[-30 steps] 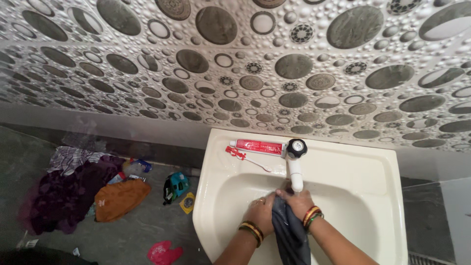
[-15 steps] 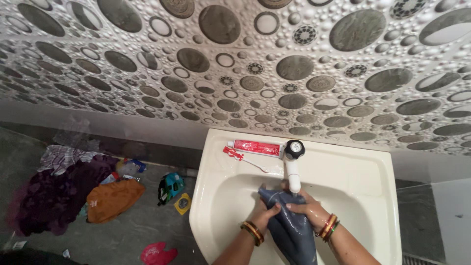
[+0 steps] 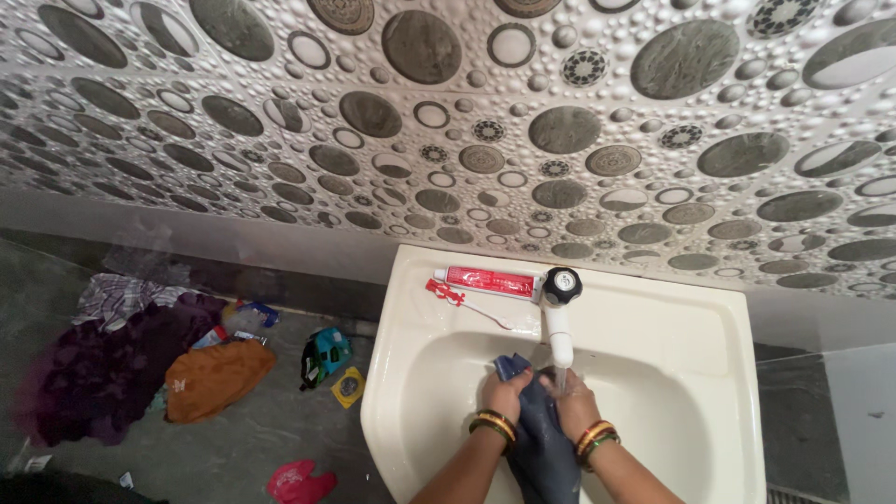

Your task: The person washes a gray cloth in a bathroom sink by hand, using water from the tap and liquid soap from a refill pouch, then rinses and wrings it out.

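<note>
A wet dark blue-grey cloth (image 3: pixel 539 439) hangs in the cream wash basin (image 3: pixel 672 373), under the white tap (image 3: pixel 561 322) with a black knob. My left hand (image 3: pixel 505 394) grips the cloth's upper left part. My right hand (image 3: pixel 573 401) grips it on the right, just below the spout, where a thin stream of water runs. Both wrists wear bangles. The cloth's lower end runs out of the picture.
A red toothpaste tube (image 3: pixel 490 280) and a red-and-white toothbrush (image 3: pixel 464 301) lie on the basin's back ledge. On the grey floor to the left lie a pile of clothes (image 3: pixel 121 359), an orange garment (image 3: pixel 217 375), a teal item (image 3: pixel 329 353) and a pink scrap (image 3: pixel 299 482).
My hands have drawn closer together on the cloth and bunched it under the spout; half a second ago it was spread wider between them.
</note>
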